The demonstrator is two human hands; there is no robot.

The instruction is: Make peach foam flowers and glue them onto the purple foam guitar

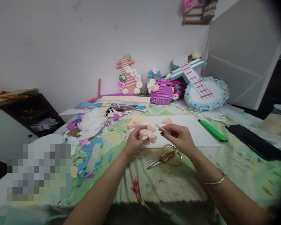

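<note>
In the cabinet at our left, white papers are lying in the dark open compartment, while yellow and red pieces are resting on top. High on the wall, a wooden rack is holding a pink item.

Over the tabletop, our left grip is pinching a pale pink paper flower above the near part of a white sheet. Our right grip is clasping a thin stick, its tip pointing toward the flower.

Gold-handled scissors are lying between our forearms, occupying the space just below our hands. A green tool is lying along the sheet's right edge, and a black slab is sitting farther right. At left, white string and cut scraps are crowding the surface; flower-trimmed model instruments are standing behind, by the wall.
</note>
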